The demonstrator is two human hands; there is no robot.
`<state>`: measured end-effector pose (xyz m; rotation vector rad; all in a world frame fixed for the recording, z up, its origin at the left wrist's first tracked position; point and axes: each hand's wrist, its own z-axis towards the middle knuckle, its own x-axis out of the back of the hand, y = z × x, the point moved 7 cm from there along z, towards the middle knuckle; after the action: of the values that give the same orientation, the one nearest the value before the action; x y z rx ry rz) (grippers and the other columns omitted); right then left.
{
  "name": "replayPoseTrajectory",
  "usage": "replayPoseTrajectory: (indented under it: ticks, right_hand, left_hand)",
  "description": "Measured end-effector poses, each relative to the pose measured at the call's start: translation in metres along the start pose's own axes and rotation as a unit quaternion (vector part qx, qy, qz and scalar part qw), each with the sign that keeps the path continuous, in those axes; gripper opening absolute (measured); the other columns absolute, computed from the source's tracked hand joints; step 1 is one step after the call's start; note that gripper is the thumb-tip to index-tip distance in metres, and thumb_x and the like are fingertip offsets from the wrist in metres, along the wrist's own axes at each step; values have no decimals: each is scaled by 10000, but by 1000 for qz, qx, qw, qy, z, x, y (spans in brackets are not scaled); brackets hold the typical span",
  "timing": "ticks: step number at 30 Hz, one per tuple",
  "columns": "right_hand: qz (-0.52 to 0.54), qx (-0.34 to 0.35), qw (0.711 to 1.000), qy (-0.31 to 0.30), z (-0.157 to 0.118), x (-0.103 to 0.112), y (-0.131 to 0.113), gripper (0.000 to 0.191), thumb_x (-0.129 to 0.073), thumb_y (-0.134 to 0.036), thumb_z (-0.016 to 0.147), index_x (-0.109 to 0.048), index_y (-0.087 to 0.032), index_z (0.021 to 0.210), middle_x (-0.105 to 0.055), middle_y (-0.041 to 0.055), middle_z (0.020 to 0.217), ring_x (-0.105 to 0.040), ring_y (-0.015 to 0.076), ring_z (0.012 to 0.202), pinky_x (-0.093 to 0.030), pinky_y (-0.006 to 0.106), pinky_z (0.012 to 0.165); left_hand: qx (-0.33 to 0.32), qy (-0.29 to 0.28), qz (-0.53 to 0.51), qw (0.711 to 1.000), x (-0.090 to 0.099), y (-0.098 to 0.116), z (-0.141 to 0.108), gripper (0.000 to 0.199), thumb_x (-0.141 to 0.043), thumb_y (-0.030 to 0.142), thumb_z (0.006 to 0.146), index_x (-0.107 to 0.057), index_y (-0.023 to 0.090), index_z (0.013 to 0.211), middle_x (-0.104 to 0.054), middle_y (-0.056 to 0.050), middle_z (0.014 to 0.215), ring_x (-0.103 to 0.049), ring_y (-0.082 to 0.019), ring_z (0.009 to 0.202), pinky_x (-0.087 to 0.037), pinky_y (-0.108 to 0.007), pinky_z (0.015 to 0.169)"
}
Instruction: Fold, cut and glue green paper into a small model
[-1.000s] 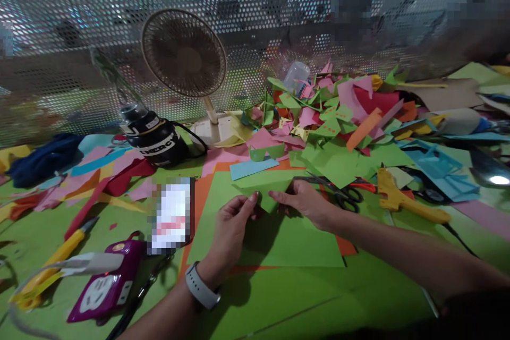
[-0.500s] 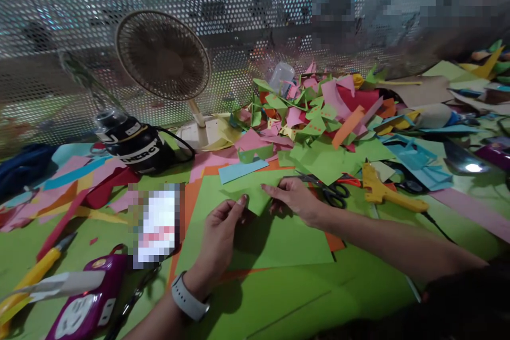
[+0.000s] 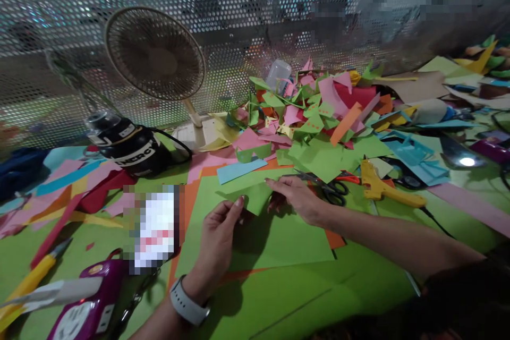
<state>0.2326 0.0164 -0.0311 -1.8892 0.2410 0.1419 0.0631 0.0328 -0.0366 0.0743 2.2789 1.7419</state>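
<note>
Between my two hands is a small piece of green paper (image 3: pixel 255 196), raised over a larger green sheet (image 3: pixel 295 247). My left hand (image 3: pixel 221 228), with a white watch band at the wrist, pinches its lower left edge between thumb and fingers. On the right side, my right hand (image 3: pixel 295 196) grips the same piece, thumb and index finger at its upper edge. Orange paper (image 3: pixel 190 196) shows from under the green sheet. A light blue paper strip (image 3: pixel 242 171) lies just beyond the hands. Black-handled scissors (image 3: pixel 334 193) rest beside my right hand.
A yellow glue gun (image 3: pixel 388 188) lies to the right. Paper scraps (image 3: pixel 303 111) are heaped behind. A fan (image 3: pixel 157 56) and a black bottle (image 3: pixel 135 149) stand at back left. A lit screen (image 3: pixel 157 228), a purple device (image 3: pixel 90 297) and a yellow cutter (image 3: pixel 35 281) are at left.
The view has shifted slightly. My right thumb and index finger have moved a little up and right along the green paper's edge; both hands still hold it.
</note>
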Motion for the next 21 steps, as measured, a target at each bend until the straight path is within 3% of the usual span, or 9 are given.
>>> replayPoseTrajectory:
  ticks: [10,13,16,21]
  right_hand:
    - [7,28,999,18,2,11,0,459,-620,-581,815,-638,-164,624,-662,21,539,-598,120,458,-469,235,447]
    - [2,30,999,-12,1,8,-1,526,-568,-651,828,-650,-162,652,-690,39,596,-618,121,493,-474,231,462]
    - [-53,14,997,-55,-3,-1,0,482,-697,-627,751,-656,-155,661,-693,35,605,-579,92,464,-397,194,404]
    - [-106,3,993,-52,-7,-6,1,449,-834,-550,619,-643,-144,595,-642,3,511,-502,56,410,-326,173,376]
  left_hand:
    - [-2,3,-14,1000,-4,4,-3,383,-818,498,685,-621,173,639,-643,7,579,-542,-110,556,-406,-216,549]
    - [-6,14,-13,1000,-4,7,-4,394,-825,506,665,-616,174,624,-639,6,575,-533,-111,547,-401,-220,542]
    - [-8,20,1,1000,-4,10,-5,402,-822,516,659,-620,172,605,-641,-1,583,-512,-109,534,-391,-225,532]
    - [-7,14,0,1000,-6,9,-5,376,-809,500,679,-637,172,617,-659,-4,594,-521,-109,536,-409,-229,551]
